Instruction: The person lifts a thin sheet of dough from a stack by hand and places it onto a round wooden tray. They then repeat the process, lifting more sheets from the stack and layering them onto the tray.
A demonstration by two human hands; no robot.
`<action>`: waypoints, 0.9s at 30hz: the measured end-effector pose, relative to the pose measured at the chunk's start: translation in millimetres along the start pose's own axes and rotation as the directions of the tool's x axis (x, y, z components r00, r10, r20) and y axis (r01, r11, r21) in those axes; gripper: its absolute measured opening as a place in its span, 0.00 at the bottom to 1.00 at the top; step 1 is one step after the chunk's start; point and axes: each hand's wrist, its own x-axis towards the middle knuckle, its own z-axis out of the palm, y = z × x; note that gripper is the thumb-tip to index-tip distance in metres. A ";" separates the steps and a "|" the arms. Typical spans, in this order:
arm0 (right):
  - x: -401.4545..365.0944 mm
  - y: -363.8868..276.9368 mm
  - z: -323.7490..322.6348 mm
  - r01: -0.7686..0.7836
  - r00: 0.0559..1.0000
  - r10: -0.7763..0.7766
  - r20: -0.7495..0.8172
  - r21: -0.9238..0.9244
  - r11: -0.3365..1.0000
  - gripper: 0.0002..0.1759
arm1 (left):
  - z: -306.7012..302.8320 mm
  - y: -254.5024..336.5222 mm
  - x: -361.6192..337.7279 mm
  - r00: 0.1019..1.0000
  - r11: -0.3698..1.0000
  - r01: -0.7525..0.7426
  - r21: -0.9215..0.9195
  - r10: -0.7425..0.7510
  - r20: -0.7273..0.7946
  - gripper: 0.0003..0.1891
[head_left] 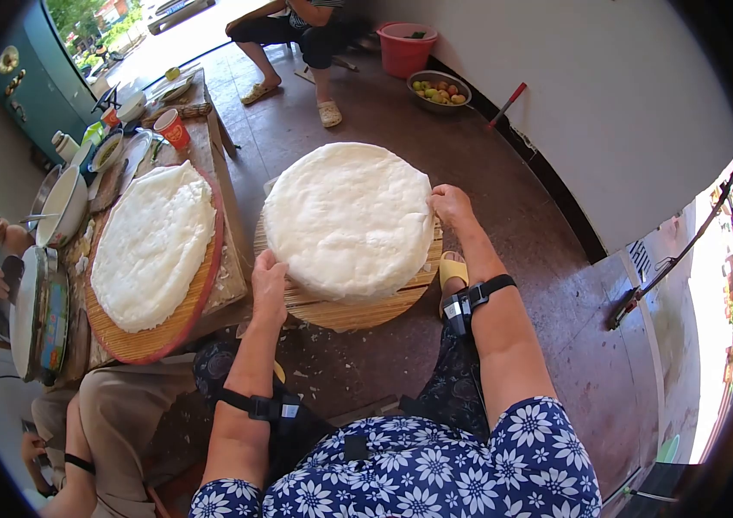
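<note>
A thick round slab of white dough (349, 220) lies on a round slatted wooden board (358, 315) in front of me. At the slab's lower left edge, my left hand (269, 281) has its fingers bent together on the rim of the dough. My right hand (451, 205) pinches the dough's right edge, fingers closed. Both hands are on opposite sides of the slab. To the left, a second white sheet of dough (152, 250) rests on a red-rimmed slatted board (138, 345) at the table's edge.
The wooden table (221, 186) holds bowls, a red paper cup (172, 128) and a round pan (38, 311). Other people sit at the left and at the back. A pink bucket (405, 50), a fruit basin (440, 91) and a red-handled tool (509, 105) are by the wall.
</note>
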 end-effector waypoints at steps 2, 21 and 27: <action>-0.4 -2.3 1.1 -0.063 0.998 0.063 0.000 0.108 0.992 0.10 | 0.3 0.4 -0.8 1.000 1.000 0.006 0.002 -0.006 -0.002 0.22; -27.6 -52.1 -5.6 -0.277 0.952 0.155 0.263 0.533 0.799 0.13 | -0.6 10.2 -6.6 0.998 0.999 0.045 -0.016 -0.044 0.035 0.24; -18.2 -38.3 0.4 -0.292 0.956 0.166 0.241 0.778 0.556 0.15 | -3.8 0.0 1.8 0.998 0.998 0.055 -0.016 -0.054 0.015 0.23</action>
